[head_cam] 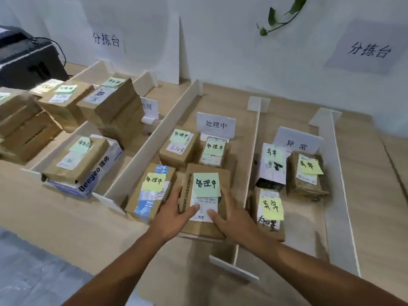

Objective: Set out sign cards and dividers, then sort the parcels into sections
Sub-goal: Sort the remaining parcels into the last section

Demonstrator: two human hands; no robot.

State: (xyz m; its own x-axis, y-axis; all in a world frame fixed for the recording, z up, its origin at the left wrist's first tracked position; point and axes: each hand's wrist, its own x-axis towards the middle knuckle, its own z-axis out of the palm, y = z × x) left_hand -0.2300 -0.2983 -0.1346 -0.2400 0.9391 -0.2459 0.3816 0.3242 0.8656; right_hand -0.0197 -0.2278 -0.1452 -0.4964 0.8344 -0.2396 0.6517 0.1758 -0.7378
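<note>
Clasping a brown parcel (205, 200) from both sides, the left hand (174, 214) and the right hand (231, 215) each laid a thumb on its white label. Their fingers ran along its side walls, so the parcel sat squarely between the two palms with its near end toward the wrists. It carried a green note (206, 184) and lay in the middle section of the table (66, 217), between the left divider (141, 155) and the middle divider (250, 173), in front of the middle sign card (216, 124). A taped parcel (152, 191) lay just beside it on the left, close against the left hand's fingers, and two smaller parcels (178, 149) stood behind it. Whether the held parcel rested on the table or was raised could not be told, since its underside and the tips of the fingers along its sides were hidden. In the right section three more parcels lay near the right sign card (297, 143); the nearest parcel (270, 213) had its left edge behind the right wrist. In the left section a stack of parcels (114, 109) hid most of a third sign card (150, 109), and a black machine (26, 60) was cut off at the picture's left edge. The printed labels were too blurred to read.
</note>
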